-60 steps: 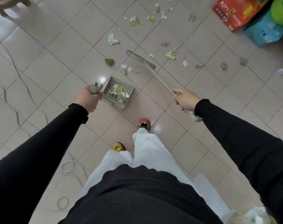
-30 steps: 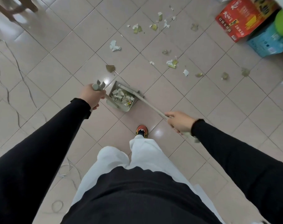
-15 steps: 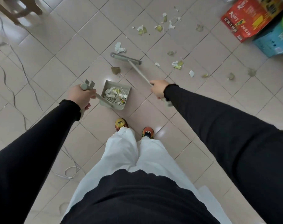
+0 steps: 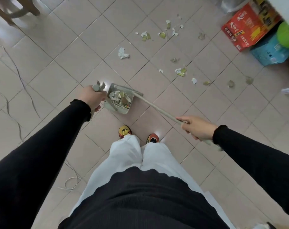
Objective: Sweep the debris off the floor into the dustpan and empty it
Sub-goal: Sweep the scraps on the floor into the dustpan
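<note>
A single wide-angle view, worn on the person's head, looks steeply down and slightly forward at the tiled floor (image 4: pixel 61 60) from standing height. The wearer's own body fills the lower half of the frame: black top (image 4: pixel 140 204) at bottom centre, white trousers (image 4: pixel 127 156) above it, shoes (image 4: pixel 124 131) near the middle. Black sleeves come in from both lower corners. The left grip (image 4: pixel 92 96) on the dustpan (image 4: pixel 115 107) and the right grip (image 4: pixel 198 128) on the broom (image 4: pixel 157 107) lie at arm's length, either side of centre. The floor runs to the top edge, with chair legs (image 4: pixel 16 10) in the upper left corner and a red box (image 4: pixel 249 25) and a blue box (image 4: pixel 271 50) in the upper right.
</note>
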A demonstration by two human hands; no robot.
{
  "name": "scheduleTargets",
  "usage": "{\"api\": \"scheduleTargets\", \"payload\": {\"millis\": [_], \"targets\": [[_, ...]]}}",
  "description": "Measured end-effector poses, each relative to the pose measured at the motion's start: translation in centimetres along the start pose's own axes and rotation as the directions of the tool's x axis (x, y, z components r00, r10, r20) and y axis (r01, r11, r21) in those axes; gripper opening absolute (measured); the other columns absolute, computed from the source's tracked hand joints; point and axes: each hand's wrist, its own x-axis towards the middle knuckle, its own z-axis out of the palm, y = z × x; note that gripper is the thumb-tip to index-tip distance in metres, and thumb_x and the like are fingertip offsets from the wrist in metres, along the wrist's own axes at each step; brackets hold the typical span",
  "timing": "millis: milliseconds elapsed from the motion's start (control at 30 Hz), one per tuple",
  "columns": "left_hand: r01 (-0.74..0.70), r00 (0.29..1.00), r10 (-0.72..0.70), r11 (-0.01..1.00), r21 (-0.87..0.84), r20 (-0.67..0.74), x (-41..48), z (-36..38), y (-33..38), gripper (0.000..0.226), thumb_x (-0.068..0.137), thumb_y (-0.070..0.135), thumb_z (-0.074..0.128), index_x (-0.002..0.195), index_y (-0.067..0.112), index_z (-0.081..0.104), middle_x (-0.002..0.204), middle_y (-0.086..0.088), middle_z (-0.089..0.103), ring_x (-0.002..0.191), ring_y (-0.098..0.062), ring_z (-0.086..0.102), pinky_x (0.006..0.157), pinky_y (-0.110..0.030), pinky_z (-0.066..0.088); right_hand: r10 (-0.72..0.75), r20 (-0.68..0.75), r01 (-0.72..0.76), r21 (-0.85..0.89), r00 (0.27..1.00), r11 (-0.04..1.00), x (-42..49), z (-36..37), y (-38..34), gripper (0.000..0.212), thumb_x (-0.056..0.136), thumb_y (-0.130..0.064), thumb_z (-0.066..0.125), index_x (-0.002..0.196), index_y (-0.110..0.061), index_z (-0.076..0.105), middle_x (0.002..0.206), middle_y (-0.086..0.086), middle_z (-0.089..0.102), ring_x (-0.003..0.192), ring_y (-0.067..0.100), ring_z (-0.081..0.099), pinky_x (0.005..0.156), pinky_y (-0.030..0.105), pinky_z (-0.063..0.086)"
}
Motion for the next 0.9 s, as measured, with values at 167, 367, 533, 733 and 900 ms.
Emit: {"api": "scheduleTargets", "payload": {"millis": [167,367,533,733,900], "targets": [[-0.006,1.000,0.006,1.000,-0.001,-0.008,-0.4,0.3,0.0,0.007,0.097,0.018,0.055,0.101,0.013,0.059,0.098,-0.012,0.061,0.053,-0.014,0.042,0.035,-0.013,0.036,-0.054,-0.130,0.046,-0.064,0.990,0.997,5.0,1.6,-4.1,0.050,0.098,-0.013,0.038,0.145,-0.027,0.048,0.085,0.001,0.057,0.058,0.021,0.051,0.049,0.028,0.046],[-0.036,0.999,0.036,0.998,0.042,-0.009,0.0,0.2,1.6,0.007,0.098,0.022,0.056,0.098,0.015,0.058,0.102,-0.015,0.067,0.053,-0.015,0.045,0.042,-0.022,0.041,-0.057,0.011,0.057,-0.014,0.998,0.998,6.4,-0.5,-4.8,0.041,0.096,-0.007,0.039,0.133,-0.009,0.056,0.075,0.010,0.051,0.041,0.014,0.044,0.042,0.025,0.038],[-0.044,0.998,0.047,0.996,0.079,-0.039,-0.2,2.1,3.4,0.017,0.097,0.020,0.057,0.108,0.009,0.062,0.093,-0.015,0.062,0.059,-0.018,0.048,0.046,-0.025,0.041,-0.058,-0.031,0.063,0.156,0.998,0.986,2.8,-4.5,-0.7,0.047,0.099,-0.020,0.044,0.143,-0.036,0.045,0.087,0.006,0.055,0.048,0.012,0.042,0.039,0.019,0.038],[0.011,0.995,-0.009,1.000,0.017,-0.102,0.4,6.9,7.0,0.006,0.095,0.019,0.058,0.097,0.016,0.062,0.093,-0.019,0.060,0.057,-0.019,0.045,0.046,-0.025,0.040,-0.157,-0.179,0.148,-0.058,0.971,0.987,11.2,-14.9,-2.5,0.035,0.092,-0.023,0.053,0.124,-0.020,0.041,0.105,0.008,0.062,0.067,0.018,0.053,0.060,0.031,0.046],[0.052,0.982,-0.050,0.999,0.006,-0.181,0.9,11.1,10.0,0.013,0.095,0.018,0.058,0.104,0.011,0.064,0.102,-0.030,0.066,0.059,-0.020,0.046,0.045,-0.026,0.039,-0.243,-0.167,0.210,-0.194,0.956,0.958,19.9,-25.3,-8.1,0.036,0.092,-0.020,0.055,0.124,-0.013,0.041,0.105,0.013,0.061,0.071,0.025,0.055,0.059,0.032,0.046]]}}
